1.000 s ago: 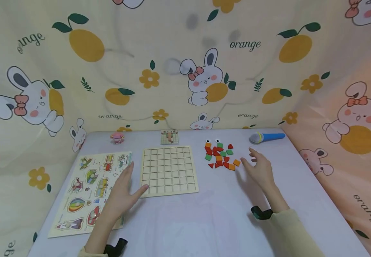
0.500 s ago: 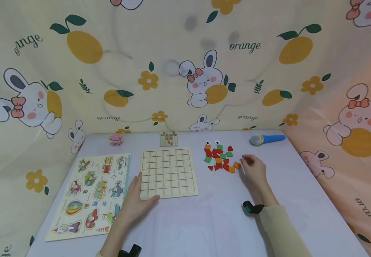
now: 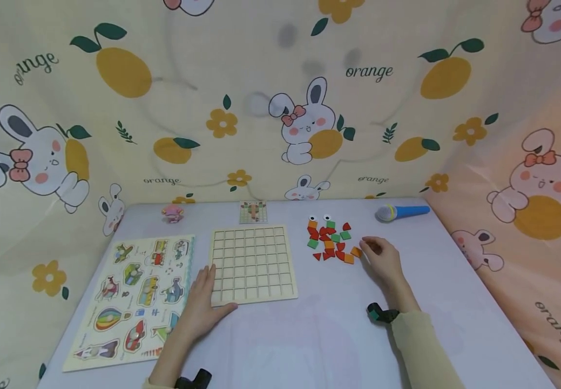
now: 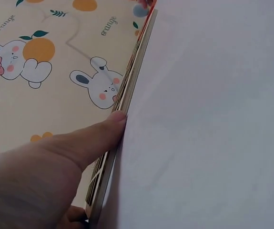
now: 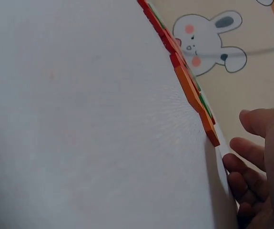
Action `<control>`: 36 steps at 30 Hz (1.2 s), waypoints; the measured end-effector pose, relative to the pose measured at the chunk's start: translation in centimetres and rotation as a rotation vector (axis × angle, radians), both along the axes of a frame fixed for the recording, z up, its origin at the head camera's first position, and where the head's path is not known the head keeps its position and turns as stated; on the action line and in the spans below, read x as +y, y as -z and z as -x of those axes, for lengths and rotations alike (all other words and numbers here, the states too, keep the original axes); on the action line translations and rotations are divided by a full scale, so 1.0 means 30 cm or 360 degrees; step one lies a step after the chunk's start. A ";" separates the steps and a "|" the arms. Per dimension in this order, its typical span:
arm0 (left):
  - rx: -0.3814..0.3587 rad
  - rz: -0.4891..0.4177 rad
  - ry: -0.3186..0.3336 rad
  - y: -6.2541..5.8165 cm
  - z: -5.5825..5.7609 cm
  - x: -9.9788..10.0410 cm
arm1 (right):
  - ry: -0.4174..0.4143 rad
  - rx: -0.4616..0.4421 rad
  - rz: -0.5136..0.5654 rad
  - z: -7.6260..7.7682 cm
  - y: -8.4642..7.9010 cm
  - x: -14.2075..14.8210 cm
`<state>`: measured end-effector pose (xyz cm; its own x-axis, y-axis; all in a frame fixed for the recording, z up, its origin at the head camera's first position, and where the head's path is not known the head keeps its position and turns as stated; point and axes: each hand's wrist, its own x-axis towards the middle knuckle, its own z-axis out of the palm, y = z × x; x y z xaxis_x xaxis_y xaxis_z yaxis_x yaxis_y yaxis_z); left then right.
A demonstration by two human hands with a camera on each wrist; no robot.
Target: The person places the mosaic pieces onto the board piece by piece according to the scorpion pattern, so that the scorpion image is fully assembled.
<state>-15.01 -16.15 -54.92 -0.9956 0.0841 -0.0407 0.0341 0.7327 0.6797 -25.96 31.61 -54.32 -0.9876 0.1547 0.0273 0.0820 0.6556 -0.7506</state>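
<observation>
A pale wooden grid board (image 3: 254, 265) lies on the table in the head view. My left hand (image 3: 198, 313) rests at its near left corner, fingers along the left side and thumb by the front edge. In the left wrist view the thumb (image 4: 96, 140) touches the board's edge. Several small red, orange and green pieces (image 3: 329, 245) lie loosely right of the board. Beside them is my right hand (image 3: 384, 265), its fingers loosely bent near the rightmost orange square (image 3: 356, 252). The right wrist view shows a gap between thumb and fingers, with nothing held.
A picture puzzle board (image 3: 132, 302) lies at the left. Along the back are a pink figurine (image 3: 172, 213), a small pattern card (image 3: 253, 212) and a blue toy microphone (image 3: 403, 212). Two googly-eye pieces (image 3: 327, 218) lie behind the coloured pieces. A printed cloth (image 3: 241, 108) stands behind the table.
My left hand has moved right from over the puzzle board to the grid board's corner. The right hand has come down and nearer, its fingers drawn together beside the orange square.
</observation>
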 end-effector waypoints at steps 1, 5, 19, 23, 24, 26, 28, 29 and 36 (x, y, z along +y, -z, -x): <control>0.0003 -0.0004 0.0010 0.002 0.003 -0.003 | 0.0001 -0.0006 -0.0007 0.005 0.003 -0.001; -0.0017 0.0042 0.0058 0.002 0.010 -0.013 | -0.0003 -0.0019 -0.0029 0.036 0.019 -0.002; -0.0005 0.0272 0.0118 -0.008 0.007 -0.017 | -0.0190 0.0039 -0.0106 0.174 0.018 -0.003; 0.0002 0.0290 0.0131 0.004 0.015 -0.014 | -0.0237 -0.0029 -0.0145 0.208 0.010 0.004; 0.0005 0.0289 0.0133 0.005 0.016 -0.014 | -0.0246 -0.0049 -0.0148 0.216 0.009 0.007; 0.0020 0.0285 0.0137 0.007 0.018 -0.013 | -0.0265 -0.0072 -0.0154 0.231 0.006 0.010; 0.0030 0.0282 0.0139 0.007 0.018 -0.013 | -0.0283 -0.0092 -0.0153 0.245 0.005 0.012; 0.0034 0.0283 0.0139 0.007 0.018 -0.013 | -0.0300 -0.0097 -0.0157 0.252 0.004 0.014; 0.0066 0.0266 0.0122 0.012 0.002 -0.012 | -0.0383 -0.0147 -0.0229 0.271 0.005 0.018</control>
